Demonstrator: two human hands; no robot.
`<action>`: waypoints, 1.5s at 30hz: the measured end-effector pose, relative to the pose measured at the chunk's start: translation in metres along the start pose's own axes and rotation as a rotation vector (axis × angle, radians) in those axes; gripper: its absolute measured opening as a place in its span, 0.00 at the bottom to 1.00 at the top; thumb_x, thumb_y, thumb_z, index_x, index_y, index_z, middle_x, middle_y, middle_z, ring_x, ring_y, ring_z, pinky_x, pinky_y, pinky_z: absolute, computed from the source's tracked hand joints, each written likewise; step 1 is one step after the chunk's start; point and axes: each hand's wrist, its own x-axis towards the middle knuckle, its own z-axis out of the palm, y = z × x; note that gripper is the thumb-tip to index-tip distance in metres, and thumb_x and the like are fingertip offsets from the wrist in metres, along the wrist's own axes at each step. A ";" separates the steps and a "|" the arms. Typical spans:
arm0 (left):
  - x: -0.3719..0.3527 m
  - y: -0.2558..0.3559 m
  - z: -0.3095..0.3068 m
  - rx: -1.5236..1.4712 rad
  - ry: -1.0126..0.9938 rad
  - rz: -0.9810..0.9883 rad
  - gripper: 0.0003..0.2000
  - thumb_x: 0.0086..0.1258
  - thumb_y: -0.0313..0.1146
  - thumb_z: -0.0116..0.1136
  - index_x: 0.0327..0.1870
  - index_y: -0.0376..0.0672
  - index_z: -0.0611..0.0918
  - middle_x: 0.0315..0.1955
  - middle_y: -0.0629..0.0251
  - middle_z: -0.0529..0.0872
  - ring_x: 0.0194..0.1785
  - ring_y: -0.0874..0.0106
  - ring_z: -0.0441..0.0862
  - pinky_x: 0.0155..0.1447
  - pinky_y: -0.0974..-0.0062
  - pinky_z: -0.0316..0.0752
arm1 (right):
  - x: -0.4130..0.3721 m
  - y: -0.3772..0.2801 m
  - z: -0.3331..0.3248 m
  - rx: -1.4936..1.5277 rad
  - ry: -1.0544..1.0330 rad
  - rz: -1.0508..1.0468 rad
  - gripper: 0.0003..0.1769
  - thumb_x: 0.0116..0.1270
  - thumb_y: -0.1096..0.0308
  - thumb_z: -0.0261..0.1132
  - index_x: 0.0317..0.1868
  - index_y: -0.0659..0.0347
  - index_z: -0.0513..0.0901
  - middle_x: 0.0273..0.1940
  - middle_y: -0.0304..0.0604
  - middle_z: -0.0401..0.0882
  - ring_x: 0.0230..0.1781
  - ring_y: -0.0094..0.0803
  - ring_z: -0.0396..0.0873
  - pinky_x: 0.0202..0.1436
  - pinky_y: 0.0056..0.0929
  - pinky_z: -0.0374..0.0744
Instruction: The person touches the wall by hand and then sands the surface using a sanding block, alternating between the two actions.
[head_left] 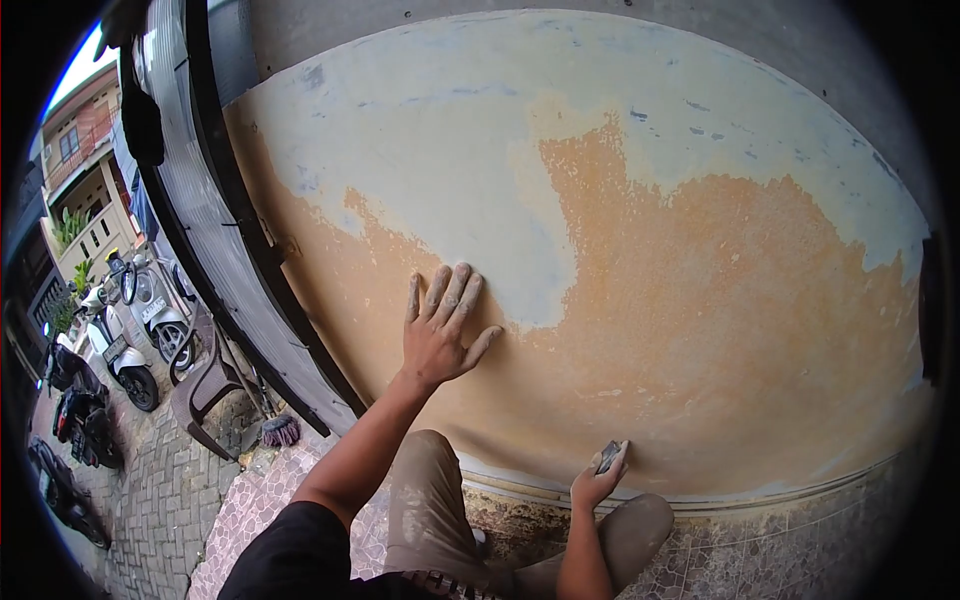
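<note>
My left hand [441, 335] lies flat on the wall [700, 300], fingers spread and dusted with pale powder, right at the lower edge of a pale patch [470, 180]. Around and below that patch the wall shows a worn orange-tan coat with ragged borders. Lower and to the right, my right hand [595, 487] is closed around a small dark grey flat piece [607, 457], close to the wall's bottom; its exact kind I cannot tell. My knees, in dusty brown trousers [425, 510], are bent below the hands.
A dark-framed corrugated panel [215, 190] stands along the wall's left edge. Beyond it are a brown plastic chair [208, 390], a brush with purplish bristles [280, 431] and several parked motorbikes, one a white scooter [118, 345]. Pinkish patterned tiles [265, 510] meet grey paving [165, 500].
</note>
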 end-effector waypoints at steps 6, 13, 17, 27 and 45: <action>0.016 -0.026 -0.029 0.036 0.045 -0.191 0.42 0.69 0.50 0.66 0.80 0.38 0.64 0.79 0.49 0.62 0.83 0.50 0.54 0.84 0.46 0.43 | -0.003 -0.002 0.003 0.041 -0.045 0.042 0.33 0.75 0.70 0.61 0.79 0.57 0.64 0.68 0.62 0.69 0.68 0.62 0.69 0.71 0.52 0.68; 0.006 0.012 -0.033 -0.147 0.005 -0.278 0.45 0.68 0.43 0.68 0.80 0.32 0.59 0.80 0.41 0.57 0.84 0.47 0.51 0.84 0.49 0.45 | -0.004 -0.001 0.007 0.016 -0.017 0.028 0.34 0.75 0.71 0.61 0.79 0.56 0.64 0.67 0.61 0.70 0.67 0.61 0.71 0.70 0.52 0.69; -0.009 0.032 -0.026 -0.214 -0.050 -0.284 0.45 0.67 0.43 0.69 0.81 0.34 0.59 0.80 0.40 0.56 0.84 0.45 0.50 0.83 0.49 0.46 | -0.004 -0.007 0.005 0.038 -0.016 0.033 0.34 0.75 0.71 0.61 0.79 0.56 0.64 0.67 0.61 0.70 0.66 0.61 0.71 0.69 0.52 0.70; 0.035 0.031 -0.049 -0.262 -0.061 -0.282 0.45 0.67 0.44 0.69 0.82 0.40 0.59 0.82 0.46 0.53 0.85 0.45 0.46 0.84 0.46 0.42 | -0.004 -0.009 0.000 0.010 0.000 -0.033 0.33 0.75 0.66 0.61 0.79 0.57 0.65 0.62 0.62 0.74 0.62 0.63 0.72 0.65 0.53 0.71; 0.042 0.095 -0.024 -0.276 -0.136 -0.089 0.44 0.65 0.47 0.70 0.81 0.44 0.63 0.82 0.51 0.57 0.85 0.46 0.48 0.83 0.42 0.43 | -0.004 -0.008 0.003 0.004 0.013 -0.043 0.34 0.75 0.70 0.61 0.79 0.58 0.64 0.59 0.64 0.73 0.60 0.64 0.72 0.64 0.54 0.72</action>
